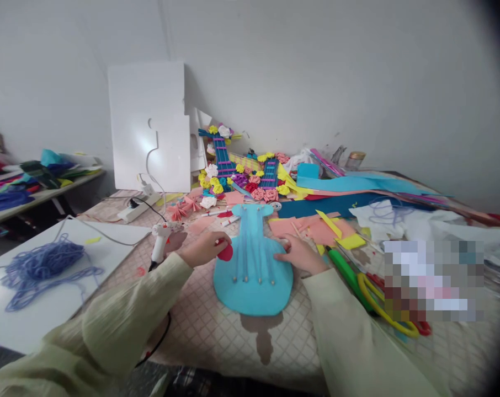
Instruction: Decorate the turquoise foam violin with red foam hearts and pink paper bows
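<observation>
A light blue guitar cut-out (253, 299) lies on the table in front of me, its neck pointing away. Several blue-grey strings run along its length, fixed at small pale dots on the body. Between the thumb and fingers of my left hand (202, 249) is a small rounded red paper piece (225, 253), held over the left edge of the body. My right hand (303, 255) grips the guitar's right edge near the waist, thumb on top; some of its fingers are hidden.
A white glue gun (161, 242) stands left of my left hand, near a power strip (139, 207). Blue yarn (47, 264) lies on a white board. Yellow-handled scissors (384, 309) and a green cutter (349, 275) are at right. Paper flowers (264, 194) crowd the back.
</observation>
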Motion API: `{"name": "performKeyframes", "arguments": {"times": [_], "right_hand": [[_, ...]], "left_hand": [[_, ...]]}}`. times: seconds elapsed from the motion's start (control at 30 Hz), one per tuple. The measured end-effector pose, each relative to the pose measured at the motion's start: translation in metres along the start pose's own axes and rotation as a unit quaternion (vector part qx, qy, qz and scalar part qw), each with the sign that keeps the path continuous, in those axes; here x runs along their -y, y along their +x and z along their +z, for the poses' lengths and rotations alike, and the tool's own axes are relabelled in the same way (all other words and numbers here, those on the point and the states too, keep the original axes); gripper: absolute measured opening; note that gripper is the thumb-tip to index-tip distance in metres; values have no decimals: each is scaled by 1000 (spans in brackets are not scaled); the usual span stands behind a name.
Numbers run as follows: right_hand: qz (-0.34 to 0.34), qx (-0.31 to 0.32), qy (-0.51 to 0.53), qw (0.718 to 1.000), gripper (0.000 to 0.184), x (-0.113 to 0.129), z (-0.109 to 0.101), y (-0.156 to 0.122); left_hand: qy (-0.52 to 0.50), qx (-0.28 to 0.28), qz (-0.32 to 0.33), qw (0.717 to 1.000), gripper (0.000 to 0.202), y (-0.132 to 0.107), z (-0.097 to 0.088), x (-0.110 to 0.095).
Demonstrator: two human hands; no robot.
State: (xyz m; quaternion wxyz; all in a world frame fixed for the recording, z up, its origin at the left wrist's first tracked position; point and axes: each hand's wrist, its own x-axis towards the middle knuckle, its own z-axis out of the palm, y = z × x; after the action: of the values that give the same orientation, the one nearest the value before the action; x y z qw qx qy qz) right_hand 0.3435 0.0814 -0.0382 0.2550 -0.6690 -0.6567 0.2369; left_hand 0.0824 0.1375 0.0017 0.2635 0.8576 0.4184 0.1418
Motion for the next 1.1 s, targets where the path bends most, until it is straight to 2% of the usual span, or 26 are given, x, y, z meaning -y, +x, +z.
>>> {"name": "performKeyframes", "arguments": {"times": [0.1, 0.23, 0.37, 0.6, 0.73, 0.87, 0.97, 1.1], "right_hand": [[6, -20, 17, 1000, 44, 3, -3, 1], [18, -45, 23, 999, 33, 3, -5, 3], [24, -52, 29, 998, 35, -4, -3, 7], [24, -44, 28, 998, 40, -15, -1, 12], [34, -42, 10, 998, 41, -14, -4, 11], [42, -28, 18, 999, 40, -13, -7, 8], [51, 1, 60, 997, 43, -18, -7, 7], [54, 33, 171, 983, 49, -22, -8, 6]], "left_hand": [[1, -19, -11, 1000, 27, 10, 6, 13], [-20, -20, -12, 1000, 42, 16, 14, 23], [-44, -37, -3, 998, 44, 18, 24, 25], [-62, -82, -9, 995, 34, 15, 35, 30], [-64, -89, -16, 994, 19, 11, 36, 30], [-57, -92, -22, 994, 13, 8, 35, 25], [-49, -92, -25, 994, 16, 7, 35, 22], [-28, -89, -40, 995, 29, 6, 38, 21]]}}
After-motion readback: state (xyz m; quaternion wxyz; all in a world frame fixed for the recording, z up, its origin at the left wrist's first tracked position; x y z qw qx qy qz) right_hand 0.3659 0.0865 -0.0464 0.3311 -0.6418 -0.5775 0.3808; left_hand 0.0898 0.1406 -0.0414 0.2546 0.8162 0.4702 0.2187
